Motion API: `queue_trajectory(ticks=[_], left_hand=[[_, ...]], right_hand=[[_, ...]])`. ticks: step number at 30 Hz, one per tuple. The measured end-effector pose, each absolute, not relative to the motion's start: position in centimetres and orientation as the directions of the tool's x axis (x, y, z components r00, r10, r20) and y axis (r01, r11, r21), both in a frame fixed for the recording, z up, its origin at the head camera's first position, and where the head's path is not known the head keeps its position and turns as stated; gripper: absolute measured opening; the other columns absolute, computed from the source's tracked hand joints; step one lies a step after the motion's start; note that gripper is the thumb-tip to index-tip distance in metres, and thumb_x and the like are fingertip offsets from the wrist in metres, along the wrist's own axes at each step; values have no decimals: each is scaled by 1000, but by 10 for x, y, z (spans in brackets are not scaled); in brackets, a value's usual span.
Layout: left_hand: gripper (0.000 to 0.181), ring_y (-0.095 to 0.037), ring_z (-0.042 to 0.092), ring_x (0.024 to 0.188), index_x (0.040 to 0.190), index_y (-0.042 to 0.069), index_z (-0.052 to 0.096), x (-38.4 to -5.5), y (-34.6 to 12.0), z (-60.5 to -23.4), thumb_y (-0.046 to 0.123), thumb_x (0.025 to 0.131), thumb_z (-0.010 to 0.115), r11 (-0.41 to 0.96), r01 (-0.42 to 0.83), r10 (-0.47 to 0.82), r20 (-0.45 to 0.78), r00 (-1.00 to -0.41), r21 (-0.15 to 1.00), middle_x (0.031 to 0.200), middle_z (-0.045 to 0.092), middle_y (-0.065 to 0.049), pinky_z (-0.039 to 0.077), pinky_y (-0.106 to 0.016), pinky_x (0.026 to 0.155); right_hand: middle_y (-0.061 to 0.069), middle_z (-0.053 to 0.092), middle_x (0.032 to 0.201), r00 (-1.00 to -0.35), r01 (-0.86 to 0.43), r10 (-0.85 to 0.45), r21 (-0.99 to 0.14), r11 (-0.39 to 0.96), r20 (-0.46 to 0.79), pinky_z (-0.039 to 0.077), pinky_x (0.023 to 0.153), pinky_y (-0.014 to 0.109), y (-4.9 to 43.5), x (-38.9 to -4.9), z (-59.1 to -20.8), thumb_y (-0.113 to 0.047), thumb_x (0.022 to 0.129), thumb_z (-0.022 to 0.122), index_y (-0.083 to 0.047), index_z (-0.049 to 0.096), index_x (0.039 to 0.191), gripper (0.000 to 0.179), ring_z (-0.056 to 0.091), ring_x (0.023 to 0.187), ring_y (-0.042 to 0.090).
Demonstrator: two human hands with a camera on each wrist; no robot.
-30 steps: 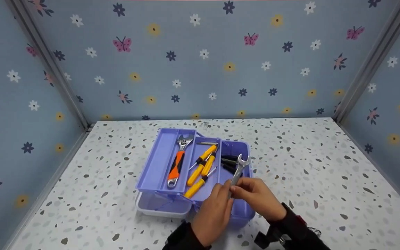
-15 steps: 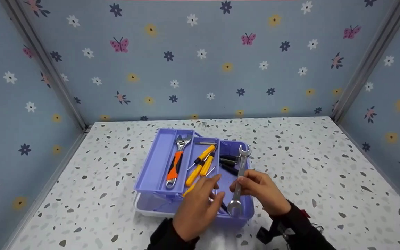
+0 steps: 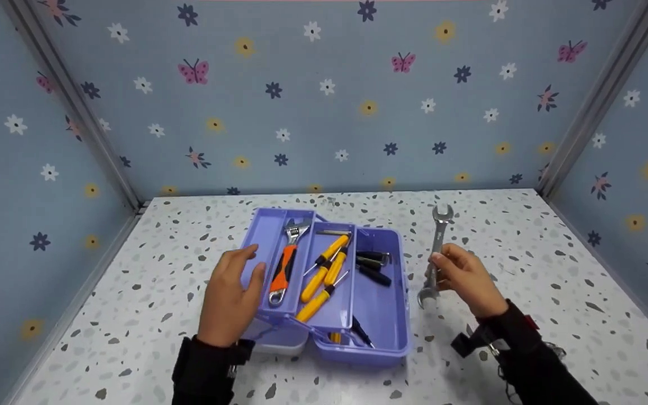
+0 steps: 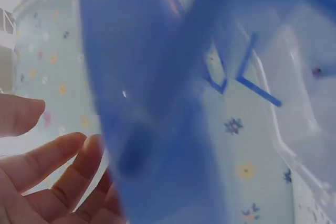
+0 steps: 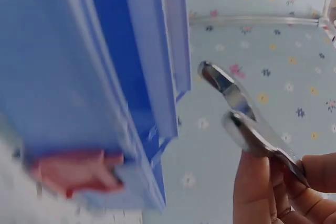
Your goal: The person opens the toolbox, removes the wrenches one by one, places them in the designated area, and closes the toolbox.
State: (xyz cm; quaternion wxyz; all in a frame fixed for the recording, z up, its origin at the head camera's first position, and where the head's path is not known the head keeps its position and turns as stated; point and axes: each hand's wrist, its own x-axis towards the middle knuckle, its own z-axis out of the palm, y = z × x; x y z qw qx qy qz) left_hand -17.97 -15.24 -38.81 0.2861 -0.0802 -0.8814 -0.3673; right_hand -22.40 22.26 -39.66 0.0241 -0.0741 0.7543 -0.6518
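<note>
You pinched the silver wrench (image 3: pixel 437 242) in your right hand (image 3: pixel 468 279), its forked end pointing away from you, with the purple toolbox (image 3: pixel 363 357) to that hand's left, while your left hand (image 3: pixel 228 301), loosely spread, had the adjustable wrench (image 3: pixel 284 267) near its right side.

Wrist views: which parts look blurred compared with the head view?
Head view: toolbox and wrench fairly crisp; left wrist: toolbox smeared and bluer, upper left corner washed out; right wrist: toolbox's near side and a red piece blurred, wallpaper clearer.
</note>
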Motion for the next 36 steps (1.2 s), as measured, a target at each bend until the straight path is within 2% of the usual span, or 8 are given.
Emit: queue_trajectory(ticks=[7, 12, 15, 20, 22, 25, 29, 36], left_hand=[[43, -40, 58, 116, 136, -5, 53, -189, -174, -397, 14, 97, 56, 716, 173, -150, 392, -908, 676, 131, 55, -26, 48, -54, 97], [44, -40, 62, 111, 137, -7, 51, -192, -182, -401, 15, 99, 51, 719, 88, -163, 290, -943, 690, 129, 58, -27, 50, -54, 92], [43, -42, 62, 113, 137, -9, 50, -193, -185, -403, 14, 99, 48, 715, 56, -158, 239, -958, 697, 129, 59, -29, 49, -55, 95], [41, -44, 56, 122, 135, -12, 50, -194, -186, -404, 7, 99, 44, 719, 48, -155, 227, -962, 693, 130, 58, -31, 47, -56, 100], [40, -45, 55, 122, 134, -13, 51, -194, -186, -403, 5, 98, 43, 723, 51, -154, 234, -960, 689, 129, 58, -31, 46, -56, 101], [40, -46, 55, 122, 133, -14, 50, -194, -185, -402, 3, 98, 42, 726, 55, -152, 238, -959, 685, 130, 57, -32, 46, -56, 102], [40, -46, 55, 122, 133, -16, 50, -194, -184, -403, 2, 98, 41, 729, 61, -144, 239, -960, 682, 130, 56, -34, 45, -56, 102], [40, -46, 55, 122, 133, -16, 50, -194, -184, -403, 1, 98, 40, 732, 63, -139, 239, -961, 678, 130, 56, -34, 46, -55, 102]], right_hand=[[0, 54, 68, -991, -130, -14, -920, 371, 134, 45, 48, 23, 244, -242, -407, -14, 102, 50, 5, 58, 97, 21, 50, 56, 8], [3, 53, 70, -992, -106, 5, -828, 551, 130, 40, 47, 23, 258, -258, -419, -16, 102, 48, 7, 64, 104, 27, 45, 54, 7], [2, 51, 68, -996, -72, -5, -800, 595, 86, 39, 46, 23, 264, -265, -424, -17, 103, 47, 7, 64, 107, 30, 42, 50, 7], [-1, 52, 67, -1000, -23, -26, -763, 646, 8, 40, 50, 25, 272, -273, -432, -18, 102, 49, 9, 63, 106, 31, 46, 53, 8], [-2, 53, 66, -999, -18, -38, -726, 688, -12, 39, 53, 26, 273, -276, -435, -19, 100, 50, 9, 64, 101, 31, 47, 55, 9], [-4, 52, 61, -997, 0, -53, -675, 738, -57, 38, 54, 26, 275, -281, -440, -18, 95, 55, 3, 65, 85, 25, 47, 53, 10], [-5, 52, 56, -991, 53, -36, -634, 772, -127, 39, 51, 25, 275, -284, -447, -18, 88, 60, -5, 62, 73, 19, 47, 50, 10], [-3, 57, 59, -982, 116, -3, -619, 777, -188, 41, 48, 24, 273, -287, -454, -20, 86, 61, -3, 65, 77, 20, 49, 49, 10]])
